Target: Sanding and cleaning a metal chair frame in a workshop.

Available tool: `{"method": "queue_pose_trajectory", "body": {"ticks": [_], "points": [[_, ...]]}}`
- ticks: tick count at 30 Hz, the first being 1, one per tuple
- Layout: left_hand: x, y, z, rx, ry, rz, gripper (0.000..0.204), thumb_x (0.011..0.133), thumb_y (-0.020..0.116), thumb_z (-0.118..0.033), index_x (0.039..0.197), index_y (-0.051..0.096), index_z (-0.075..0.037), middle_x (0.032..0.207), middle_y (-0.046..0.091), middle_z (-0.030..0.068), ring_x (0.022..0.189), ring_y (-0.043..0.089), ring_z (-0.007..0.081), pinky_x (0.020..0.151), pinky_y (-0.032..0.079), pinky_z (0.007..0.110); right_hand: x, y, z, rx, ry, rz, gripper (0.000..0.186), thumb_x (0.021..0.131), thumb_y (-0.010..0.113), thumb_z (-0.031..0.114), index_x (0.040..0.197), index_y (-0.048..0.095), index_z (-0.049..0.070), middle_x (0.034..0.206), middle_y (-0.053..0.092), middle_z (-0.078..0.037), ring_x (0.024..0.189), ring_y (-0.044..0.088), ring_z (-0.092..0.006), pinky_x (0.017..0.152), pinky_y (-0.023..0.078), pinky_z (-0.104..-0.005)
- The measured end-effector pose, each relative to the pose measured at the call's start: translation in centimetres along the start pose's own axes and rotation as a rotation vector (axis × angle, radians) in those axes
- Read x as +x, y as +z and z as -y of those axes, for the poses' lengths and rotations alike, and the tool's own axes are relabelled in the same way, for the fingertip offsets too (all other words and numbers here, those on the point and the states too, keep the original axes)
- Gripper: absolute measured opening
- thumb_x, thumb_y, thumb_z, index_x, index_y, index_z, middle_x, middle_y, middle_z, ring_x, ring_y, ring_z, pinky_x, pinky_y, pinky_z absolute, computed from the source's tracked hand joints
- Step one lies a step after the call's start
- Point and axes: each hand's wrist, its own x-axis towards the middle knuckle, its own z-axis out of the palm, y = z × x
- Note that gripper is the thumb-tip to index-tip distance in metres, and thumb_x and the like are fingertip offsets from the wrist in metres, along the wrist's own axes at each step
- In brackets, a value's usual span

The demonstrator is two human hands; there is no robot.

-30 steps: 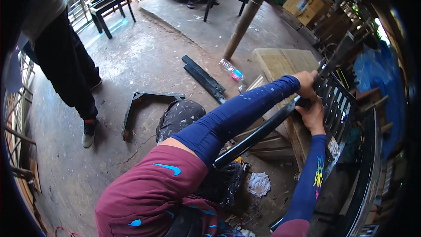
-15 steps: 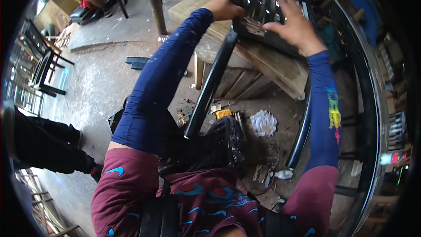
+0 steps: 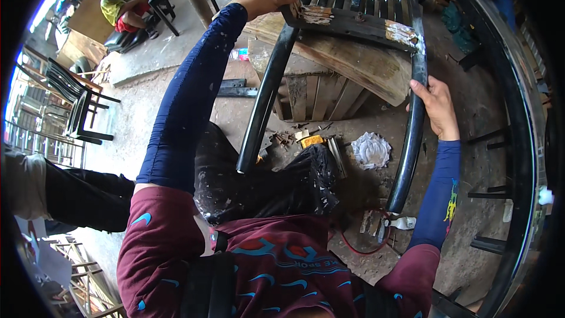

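Note:
A glossy black wooden chair point(image 3: 347, 23) lies tipped over on a wooden plank point(image 3: 376, 73), its slatted back away from me. Two legs point toward me, a left leg point(image 3: 268, 97) and a right leg point(image 3: 409, 135). Pale, rough patches of bare wood or filler mark both ends of the rail between them. My left hand point(image 3: 262, 1) is closed around the frame at the upper left corner. Farther right, my right hand point(image 3: 436, 106) holds the right leg, thumb on its near face and fingers partly hidden behind it.
The plank rests on a slatted crate point(image 3: 318, 94). A white crumpled cloth point(image 3: 371, 150), a yellow block point(image 3: 312, 141) and a white bottle point(image 3: 403, 223) lie on the floor. One person sits at the upper left; another person's dark trouser leg point(image 3: 88, 194) is close on my left.
My right hand has come down from above the slats and taken hold of the right leg. The chair appears shifted in view, with more of its rail and slats showing.

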Motion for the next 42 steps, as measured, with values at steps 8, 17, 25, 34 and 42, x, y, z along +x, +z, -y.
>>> {"method": "queue_pose_trajectory", "body": {"ticks": [8,17,25,34,42], "points": [[0.0,-0.7,0.8,-0.014,-0.007,0.057,0.034,0.093,0.073,-0.027,0.117,0.071,-0.002,0.104,0.072,0.0106,0.091,0.069,0.0183,0.081,0.058,0.028,0.6,-0.3,0.6,-0.162,-0.044,-0.034,0.029,0.094,0.072,0.025,0.08,0.059,0.002,0.066,0.06,-0.003,0.056,0.061,-0.0116,0.053,0.05,-0.0286],[-0.1,0.0,0.5,-0.038,-0.019,0.023,0.036,0.097,0.069,-0.026,0.121,0.067,0.0,0.116,0.071,0.015,0.106,0.07,0.0239,0.095,0.058,0.034,1.2,-0.9,-0.4,-0.273,-0.099,-0.098,0.037,0.093,0.072,0.033,0.074,0.061,0.004,0.063,0.06,-0.002,0.055,0.058,-0.0094,0.052,0.047,-0.0275],[0.3,-1.4,1.0,-0.217,0.232,0.453,0.035,0.103,0.058,-0.028,0.114,0.068,0.004,0.105,0.073,0.0133,0.099,0.07,0.0258,0.092,0.055,0.041,1.4,-1.8,-1.8,-0.248,-0.109,-0.019,0.051,0.092,0.068,0.055,0.086,0.063,0.004,0.067,0.062,-0.002,0.058,0.061,-0.0071,0.049,0.046,-0.0245],[0.0,-0.9,0.3,0.024,-0.07,0.042,0.036,0.096,0.07,-0.024,0.123,0.066,0.0,0.119,0.07,0.0151,0.109,0.07,0.025,0.097,0.058,0.034,-5.1,-3.1,-6.3,0.161,0.097,-0.278,0.075,0.096,0.063,0.053,0.149,0.045,0.003,0.098,0.07,-0.009,0.066,0.065,-0.012,0.052,0.051,-0.0249],[-0.5,-1.3,-0.6,0.045,-0.145,0.029,0.035,0.097,0.07,-0.025,0.123,0.069,-0.003,0.119,0.07,0.0111,0.106,0.07,0.0206,0.097,0.058,0.033,-14.7,3.6,-30.5,0.263,0.516,-0.113,0.045,0.1,0.061,0.039,0.131,0.06,0.006,0.094,0.067,-0.001,0.065,0.063,-0.0073,0.056,0.053,-0.0241]]}}
